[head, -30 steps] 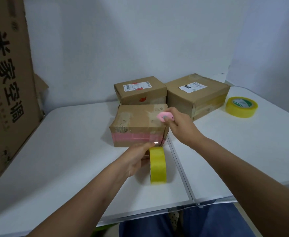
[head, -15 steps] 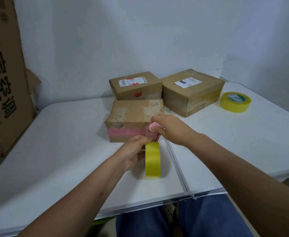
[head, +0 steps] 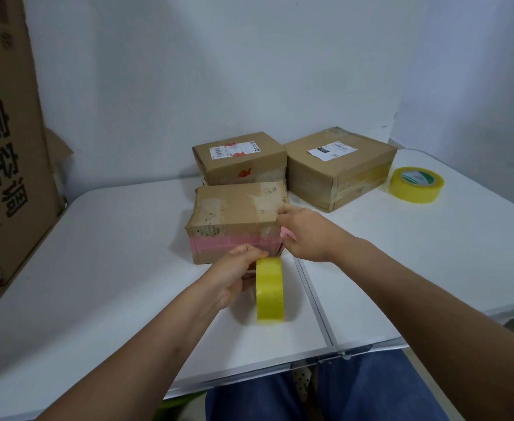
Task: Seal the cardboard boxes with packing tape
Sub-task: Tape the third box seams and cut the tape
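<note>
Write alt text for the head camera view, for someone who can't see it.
A person's left hand holds an upright yellow tape roll against a brown cardboard box with a pink band, while the right hand grips a small pink cutter at its corner.

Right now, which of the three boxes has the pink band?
The nearest box, in front of both hands. A pink band runs across its front face; the two boxes behind it, the labelled box and the larger box, have none.
</note>
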Motion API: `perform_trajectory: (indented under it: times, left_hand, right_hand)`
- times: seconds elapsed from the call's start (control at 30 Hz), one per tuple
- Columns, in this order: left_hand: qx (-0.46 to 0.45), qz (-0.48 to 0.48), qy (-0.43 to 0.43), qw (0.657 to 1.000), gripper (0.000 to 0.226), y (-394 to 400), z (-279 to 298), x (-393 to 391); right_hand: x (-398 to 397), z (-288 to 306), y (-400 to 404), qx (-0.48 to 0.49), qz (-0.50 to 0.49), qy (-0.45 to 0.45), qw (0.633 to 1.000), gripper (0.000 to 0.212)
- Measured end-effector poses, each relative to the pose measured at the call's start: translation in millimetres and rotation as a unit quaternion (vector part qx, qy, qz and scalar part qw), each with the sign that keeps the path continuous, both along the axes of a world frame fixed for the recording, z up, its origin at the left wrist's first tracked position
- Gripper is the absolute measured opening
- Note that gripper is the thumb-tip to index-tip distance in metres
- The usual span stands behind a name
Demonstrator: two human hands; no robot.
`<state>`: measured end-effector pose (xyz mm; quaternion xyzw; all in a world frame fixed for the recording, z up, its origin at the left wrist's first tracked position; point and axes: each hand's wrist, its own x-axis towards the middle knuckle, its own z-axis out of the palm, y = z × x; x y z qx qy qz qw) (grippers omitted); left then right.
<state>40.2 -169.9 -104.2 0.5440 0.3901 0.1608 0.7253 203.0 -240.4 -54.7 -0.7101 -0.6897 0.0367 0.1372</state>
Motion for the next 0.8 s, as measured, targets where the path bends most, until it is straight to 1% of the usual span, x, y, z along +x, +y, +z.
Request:
perform_trajectory:
  times: [0.07, 0.13, 0.2, 0.23, 0.3, 0.33, 0.43, 0.47, 0.53, 0.57, 0.63, 0.7, 0.73, 0.8]
  left_hand:
    - [-0.004, -0.002, 0.000, 1.000, 0.021, 0, 0, 1]
    - [-0.007, -0.007, -0.001, 1.000, 0.021, 1, 0, 2]
    - [-0.008, -0.014, 0.002, 1.000, 0.021, 3, 1, 3]
    - [-0.008, -0.019, 0.005, 1.000, 0.020, 4, 1, 3]
    - [-0.007, -0.025, 0.009, 1.000, 0.018, 5, 2, 3]
    - [-0.008, -0.026, 0.009, 1.000, 0.016, 6, 2, 2]
    - [-0.011, -0.029, 0.006, 1.000, 0.013, 7, 3, 2]
    - [-0.009, -0.030, 0.005, 0.999, 0.012, 8, 4, 2]
    - [-0.007, -0.032, 0.004, 0.999, 0.010, 9, 3, 1]
    - [-0.008, -0.031, 0.004, 0.999, 0.008, 10, 3, 1]
    - [-0.008, -0.029, 0.005, 1.000, 0.006, 13, 1, 1]
    - [-0.006, -0.031, 0.004, 1.000, 0.006, 14, 0, 2]
    - [-0.007, -0.032, 0.001, 0.999, 0.006, 13, -1, 3]
    - [-0.006, -0.030, -0.007, 1.000, 0.006, 12, -1, 4]
  right_hand:
    - [1, 4, -3, 0.043, -0.024, 0.073, 0.996, 0.005]
    - [1, 8, -1, 0.130, -0.053, 0.137, 0.981, 0.009]
    - [1, 9, 9, 0.180, -0.089, 0.191, 0.961, 0.015]
    - [2, 10, 17, 0.178, -0.104, 0.221, 0.953, 0.017]
    - [4, 10, 37, 0.147, -0.120, 0.229, 0.955, 0.021]
    - [5, 10, 47, 0.129, -0.121, 0.228, 0.957, 0.022]
    - [6, 8, 70, 0.090, -0.108, 0.297, 0.944, 0.024]
    - [7, 6, 75, 0.075, -0.103, 0.305, 0.944, 0.027]
    - [10, 2, 83, 0.058, -0.107, 0.266, 0.956, 0.034]
    - [12, 1, 84, 0.067, -0.113, 0.239, 0.962, 0.036]
    - [15, -3, 80, 0.131, -0.120, 0.212, 0.961, 0.034]
    - [16, -12, 65, 0.215, -0.090, 0.218, 0.948, 0.025]
    - [16, -18, 55, 0.236, -0.067, 0.209, 0.946, 0.021]
    - [14, -32, 37, 0.228, -0.023, 0.164, 0.959, 0.021]
